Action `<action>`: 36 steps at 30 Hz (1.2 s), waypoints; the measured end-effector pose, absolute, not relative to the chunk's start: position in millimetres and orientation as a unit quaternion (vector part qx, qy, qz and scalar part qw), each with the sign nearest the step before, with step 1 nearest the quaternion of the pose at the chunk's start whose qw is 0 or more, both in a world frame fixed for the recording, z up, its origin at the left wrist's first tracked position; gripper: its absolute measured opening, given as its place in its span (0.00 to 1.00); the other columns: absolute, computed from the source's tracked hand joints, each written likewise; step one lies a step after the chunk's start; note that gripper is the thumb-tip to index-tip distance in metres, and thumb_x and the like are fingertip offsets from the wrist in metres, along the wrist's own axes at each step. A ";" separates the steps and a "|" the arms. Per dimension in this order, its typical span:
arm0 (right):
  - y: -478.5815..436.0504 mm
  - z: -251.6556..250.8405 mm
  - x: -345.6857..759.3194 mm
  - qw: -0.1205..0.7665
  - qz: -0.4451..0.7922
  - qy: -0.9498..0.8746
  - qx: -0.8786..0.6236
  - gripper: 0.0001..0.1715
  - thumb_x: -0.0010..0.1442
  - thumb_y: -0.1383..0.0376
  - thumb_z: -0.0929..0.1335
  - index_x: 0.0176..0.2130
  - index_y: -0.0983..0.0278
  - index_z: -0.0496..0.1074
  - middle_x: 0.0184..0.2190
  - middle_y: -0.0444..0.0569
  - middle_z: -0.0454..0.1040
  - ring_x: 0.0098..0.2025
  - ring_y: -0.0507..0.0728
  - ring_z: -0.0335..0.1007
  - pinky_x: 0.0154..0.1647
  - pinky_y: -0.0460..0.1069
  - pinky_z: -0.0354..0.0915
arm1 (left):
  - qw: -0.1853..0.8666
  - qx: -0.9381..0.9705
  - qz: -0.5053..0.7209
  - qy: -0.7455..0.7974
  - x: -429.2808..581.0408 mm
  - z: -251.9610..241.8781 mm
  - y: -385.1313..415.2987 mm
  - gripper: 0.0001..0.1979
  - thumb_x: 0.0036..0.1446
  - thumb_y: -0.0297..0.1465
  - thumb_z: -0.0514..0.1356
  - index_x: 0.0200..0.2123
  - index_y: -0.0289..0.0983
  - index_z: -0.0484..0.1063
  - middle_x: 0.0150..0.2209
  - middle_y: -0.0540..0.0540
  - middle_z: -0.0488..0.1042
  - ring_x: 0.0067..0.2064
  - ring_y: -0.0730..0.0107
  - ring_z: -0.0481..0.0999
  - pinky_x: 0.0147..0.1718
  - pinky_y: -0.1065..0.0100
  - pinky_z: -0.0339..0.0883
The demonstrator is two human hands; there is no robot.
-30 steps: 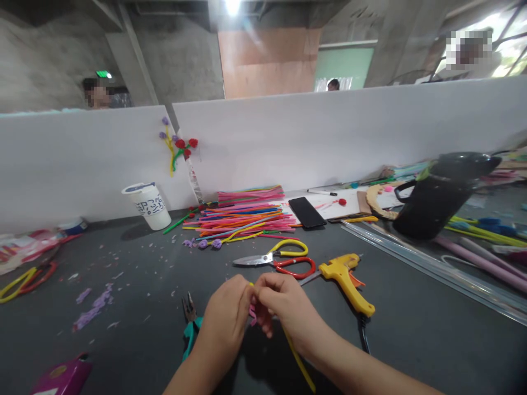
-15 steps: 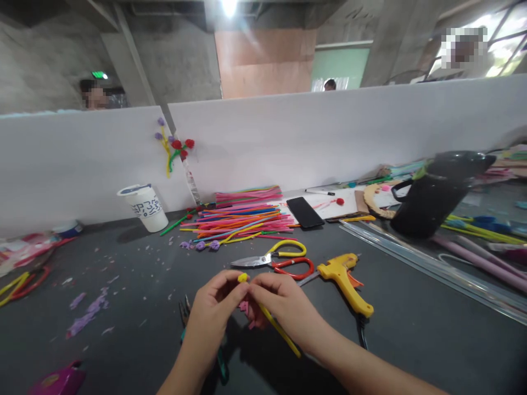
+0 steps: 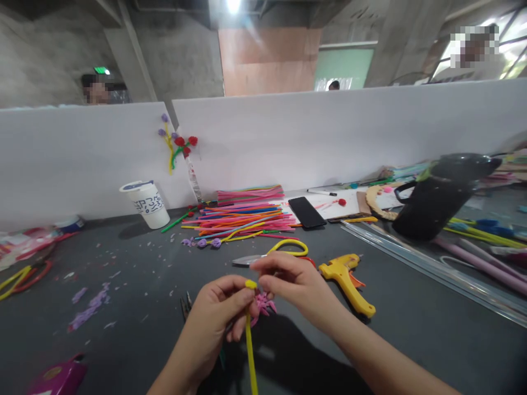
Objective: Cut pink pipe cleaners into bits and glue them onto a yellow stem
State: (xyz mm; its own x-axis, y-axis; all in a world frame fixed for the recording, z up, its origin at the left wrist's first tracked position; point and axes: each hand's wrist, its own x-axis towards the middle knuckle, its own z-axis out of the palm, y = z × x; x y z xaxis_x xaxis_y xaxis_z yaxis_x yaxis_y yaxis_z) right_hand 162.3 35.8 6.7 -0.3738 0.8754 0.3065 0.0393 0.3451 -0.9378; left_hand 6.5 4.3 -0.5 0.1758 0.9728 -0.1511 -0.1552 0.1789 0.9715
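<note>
Between the thumb and forefinger of my left hand (image 3: 224, 304) is a yellow pipe cleaner (image 3: 250, 351). Its top end is curled into a small knob above the thumb, and the stem hangs down toward me. Just to the right, my right hand (image 3: 290, 280) hovers with thumb and fingers apart, nothing visible in them. Below the fingertips shows a pink petalled piece (image 3: 265, 304); whether it is held or lies on the table I cannot tell. Scissors (image 3: 290, 247) lie behind my right hand, partly hidden. Pliers (image 3: 186, 304) are mostly covered by my left hand and forearm.
Behind lie many coloured pipe cleaners (image 3: 247, 219) and a phone (image 3: 307, 212). A yellow glue gun (image 3: 348, 280) and clear glue sticks (image 3: 415, 263) are to the right, near a black jug (image 3: 436, 197). A white cup (image 3: 148, 206) and purple scraps (image 3: 90, 307) are left.
My right hand has let go of the yellow stem and moved up and right, its fingers opening. The stem now points straight down, and more of the pink piece shows.
</note>
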 end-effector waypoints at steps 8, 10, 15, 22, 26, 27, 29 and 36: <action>30.0 6.6 161.4 0.445 0.271 -0.791 -0.322 0.07 0.53 0.74 0.64 0.28 0.64 0.70 0.26 0.43 0.68 0.30 0.50 0.64 0.31 0.45 0.60 | 0.567 0.473 0.433 0.517 13.3 0.9 3.1 0.13 0.47 0.36 0.60 0.19 0.33 0.68 0.12 0.54 0.63 0.12 0.83 0.54 0.12 0.77 0.43; 30.8 4.9 162.1 0.433 0.246 -0.806 -0.319 0.07 0.54 0.73 0.63 0.29 0.64 0.69 0.26 0.44 0.68 0.31 0.50 0.64 0.32 0.45 0.60 | 0.551 0.487 0.429 0.524 14.5 2.6 3.3 0.12 0.46 0.36 0.60 0.19 0.33 0.69 0.11 0.55 0.61 0.13 0.82 0.55 0.13 0.77 0.45; 31.9 -1.3 163.4 0.400 0.186 -0.827 -0.348 0.05 0.54 0.71 0.64 0.27 0.64 0.66 0.25 0.43 0.67 0.29 0.50 0.62 0.30 0.45 0.58 | 0.530 0.509 0.424 0.529 16.3 2.9 3.0 0.11 0.49 0.36 0.57 0.20 0.34 0.69 0.09 0.56 0.60 0.13 0.80 0.55 0.15 0.76 0.47; 28.8 -12.3 156.3 0.412 0.107 -0.829 -0.363 0.05 0.54 0.71 0.63 0.27 0.64 0.63 0.24 0.44 0.65 0.27 0.50 0.60 0.27 0.44 0.57 | 0.477 0.522 0.423 0.567 22.4 -4.3 0.0 0.14 0.51 0.35 0.55 0.17 0.36 0.65 0.09 0.57 0.58 0.12 0.81 0.55 0.14 0.76 0.48; 28.5 -17.5 153.7 0.400 0.029 -0.842 -0.360 0.09 0.57 0.71 0.60 0.26 0.65 0.63 0.23 0.46 0.64 0.27 0.52 0.59 0.27 0.46 0.56 | 0.459 0.537 0.423 0.568 23.9 -12.2 0.4 0.13 0.53 0.36 0.53 0.21 0.36 0.65 0.10 0.57 0.59 0.15 0.79 0.57 0.16 0.76 0.51; 28.7 -18.2 153.9 0.392 0.012 -0.848 -0.356 0.10 0.58 0.70 0.59 0.26 0.65 0.63 0.23 0.46 0.64 0.27 0.52 0.59 0.27 0.46 0.56 | 0.464 0.539 0.426 0.560 24.0 -13.7 0.7 0.13 0.54 0.37 0.52 0.22 0.36 0.66 0.11 0.56 0.60 0.15 0.78 0.58 0.16 0.76 0.52; 29.0 -18.9 155.0 0.376 -0.011 -0.860 -0.344 0.11 0.59 0.70 0.58 0.26 0.65 0.63 0.24 0.47 0.64 0.27 0.53 0.59 0.28 0.46 0.56 | 0.479 0.540 0.432 0.541 23.9 -15.5 1.2 0.12 0.54 0.37 0.52 0.24 0.36 0.66 0.13 0.55 0.62 0.16 0.77 0.60 0.17 0.75 0.53; 26.6 -19.9 158.4 0.361 -0.067 -0.872 -0.324 0.12 0.59 0.71 0.58 0.25 0.65 0.62 0.24 0.45 0.61 0.27 0.52 0.55 0.27 0.47 0.54 | 0.522 0.521 0.440 0.512 22.0 -14.2 2.2 0.14 0.54 0.39 0.52 0.25 0.34 0.67 0.13 0.54 0.63 0.16 0.76 0.62 0.17 0.75 0.55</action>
